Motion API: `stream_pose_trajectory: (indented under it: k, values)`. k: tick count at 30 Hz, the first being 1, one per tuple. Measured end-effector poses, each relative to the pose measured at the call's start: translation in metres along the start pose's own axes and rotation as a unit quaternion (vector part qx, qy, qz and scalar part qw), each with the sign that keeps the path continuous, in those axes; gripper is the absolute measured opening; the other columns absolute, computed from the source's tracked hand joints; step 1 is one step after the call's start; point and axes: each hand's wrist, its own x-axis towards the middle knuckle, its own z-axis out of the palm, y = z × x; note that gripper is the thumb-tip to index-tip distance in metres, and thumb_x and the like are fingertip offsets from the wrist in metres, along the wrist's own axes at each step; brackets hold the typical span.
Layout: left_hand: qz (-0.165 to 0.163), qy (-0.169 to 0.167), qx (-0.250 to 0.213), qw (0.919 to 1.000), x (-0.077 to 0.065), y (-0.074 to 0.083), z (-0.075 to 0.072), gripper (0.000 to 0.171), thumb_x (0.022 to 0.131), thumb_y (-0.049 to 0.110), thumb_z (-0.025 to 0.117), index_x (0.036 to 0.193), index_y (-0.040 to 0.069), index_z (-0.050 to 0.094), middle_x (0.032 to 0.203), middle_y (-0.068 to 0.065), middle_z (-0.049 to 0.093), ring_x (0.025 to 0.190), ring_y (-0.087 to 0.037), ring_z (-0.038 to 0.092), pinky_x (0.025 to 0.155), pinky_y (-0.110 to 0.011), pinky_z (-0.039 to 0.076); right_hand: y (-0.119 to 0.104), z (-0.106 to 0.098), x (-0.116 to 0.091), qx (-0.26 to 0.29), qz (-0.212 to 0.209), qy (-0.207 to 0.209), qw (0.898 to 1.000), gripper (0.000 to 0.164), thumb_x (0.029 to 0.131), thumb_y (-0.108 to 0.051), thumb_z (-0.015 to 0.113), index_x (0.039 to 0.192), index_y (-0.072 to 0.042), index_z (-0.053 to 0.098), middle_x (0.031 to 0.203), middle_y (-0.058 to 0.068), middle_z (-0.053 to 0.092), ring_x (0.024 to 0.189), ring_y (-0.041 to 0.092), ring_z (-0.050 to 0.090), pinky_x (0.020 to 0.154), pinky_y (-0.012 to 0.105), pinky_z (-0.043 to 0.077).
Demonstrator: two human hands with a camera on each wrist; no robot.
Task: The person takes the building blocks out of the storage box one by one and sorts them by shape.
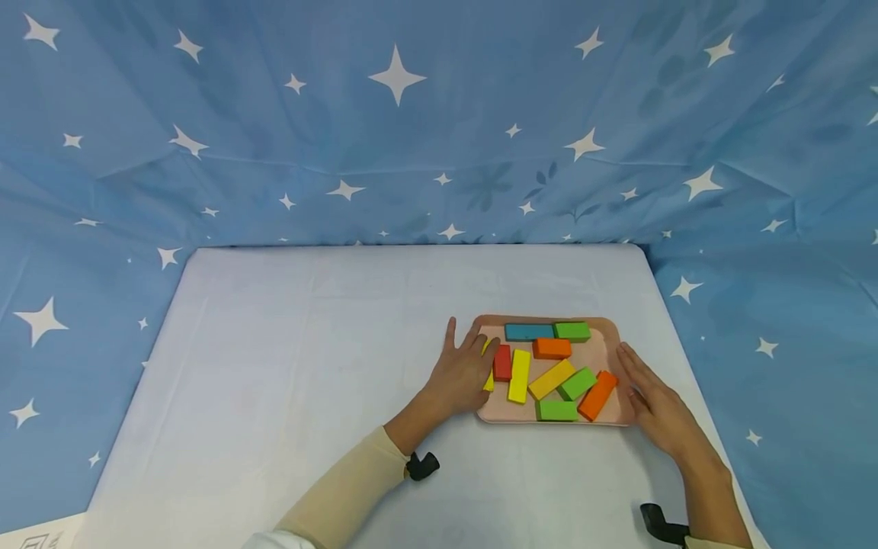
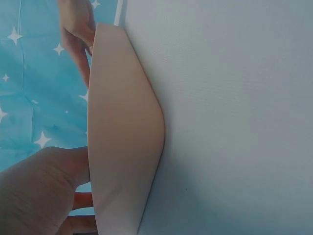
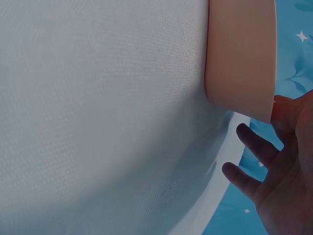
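Note:
A pink tray [image 1: 521,414] with rounded corners lies on the table and holds several coloured wooden blocks. At its left end my left hand [image 1: 461,377] reaches over the rim and pinches a yellow block [image 1: 489,375], partly hidden under the fingers. Beside that block are a red block [image 1: 503,363] and another yellow block [image 1: 519,377]. My right hand [image 1: 661,408] rests against the tray's right edge, fingers fairly straight. In the left wrist view the tray's outer wall [image 2: 124,122] hides the left fingertips. The right wrist view shows the right hand [image 3: 288,161] touching the tray's corner [image 3: 244,63], two fingers spread.
Also in the tray lie a blue block [image 1: 529,332], green blocks [image 1: 572,332], orange blocks [image 1: 552,348] and a yellow-orange block [image 1: 552,380]. A white cloth covers the table [image 1: 309,343]. Blue star-patterned fabric [image 1: 439,137] hangs behind and at both sides.

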Motion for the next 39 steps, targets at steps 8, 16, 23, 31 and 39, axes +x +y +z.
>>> stream_pose_trajectory:
  k: [8,16,23,31,39]
  values:
    - [-0.003,0.02,-0.053,0.9984,-0.002,-0.001,-0.003,0.09,0.083,0.04,0.084,0.158,0.012,0.042,0.154,-0.01,0.047,0.155,-0.029,0.031,0.128,-0.06,0.014,-0.001,0.0,0.0,-0.006,-0.006,0.004,1.0,0.067,0.109,-0.01,0.049,0.168,-0.019,0.02,0.175,0.01,0.018,0.152,0.05,0.03,0.112,0.071,0.029]
    - [-0.008,0.043,-0.228,0.9726,-0.01,-0.008,-0.021,0.086,0.082,0.012,0.084,0.157,0.008,0.041,0.164,-0.012,0.028,0.14,-0.024,0.048,0.116,-0.034,0.044,-0.003,0.002,-0.001,-0.007,-0.011,0.006,1.0,0.066,0.109,-0.011,0.049,0.168,-0.018,0.02,0.174,0.01,0.019,0.152,0.049,0.03,0.118,0.062,0.026]
    - [-0.047,0.068,-0.307,0.9482,-0.015,-0.02,-0.031,0.086,0.08,0.006,0.084,0.156,0.011,0.045,0.163,-0.007,0.028,0.121,-0.021,0.059,0.099,-0.028,0.056,-0.004,0.001,-0.001,-0.005,-0.013,0.007,1.0,0.067,0.108,-0.009,0.049,0.168,-0.019,0.02,0.174,0.011,0.019,0.153,0.047,0.029,0.122,0.056,0.022]
    - [-0.074,0.093,-0.332,0.9356,-0.026,-0.05,-0.032,0.09,0.079,0.007,0.085,0.158,0.014,0.043,0.162,-0.005,0.032,0.122,-0.023,0.058,0.098,-0.031,0.057,-0.005,0.002,0.001,0.002,-0.013,0.003,1.0,0.067,0.109,-0.009,0.048,0.168,-0.02,0.019,0.175,0.009,0.017,0.155,0.046,0.026,0.122,0.058,0.021]
    - [-0.087,0.09,-0.306,0.9436,-0.052,-0.109,-0.02,0.092,0.079,0.004,0.085,0.159,0.012,0.041,0.159,-0.006,0.036,0.119,-0.023,0.057,0.092,-0.034,0.056,-0.003,0.003,-0.001,0.002,-0.021,0.011,1.0,0.067,0.108,-0.007,0.049,0.168,-0.02,0.02,0.174,0.01,0.019,0.154,0.047,0.028,0.125,0.025,0.007]
